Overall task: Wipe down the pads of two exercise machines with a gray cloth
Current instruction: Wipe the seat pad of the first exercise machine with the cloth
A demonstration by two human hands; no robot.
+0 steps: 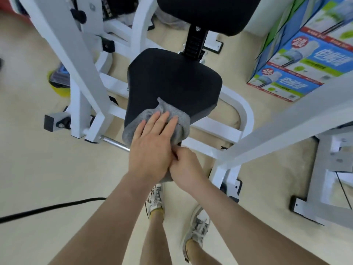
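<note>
My left hand [150,148] presses the soft gray cloth [177,119] flat, fingers spread, on the black padded seat's [172,79] near edge; my right hand [186,166] seemingly pinches its hanging end. Next: sweep farther across the seat.

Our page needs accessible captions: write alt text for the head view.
A left hand presses a gray cloth flat on a black seat pad of a white exercise machine, while the right hand pinches the cloth's near edge.
</note>
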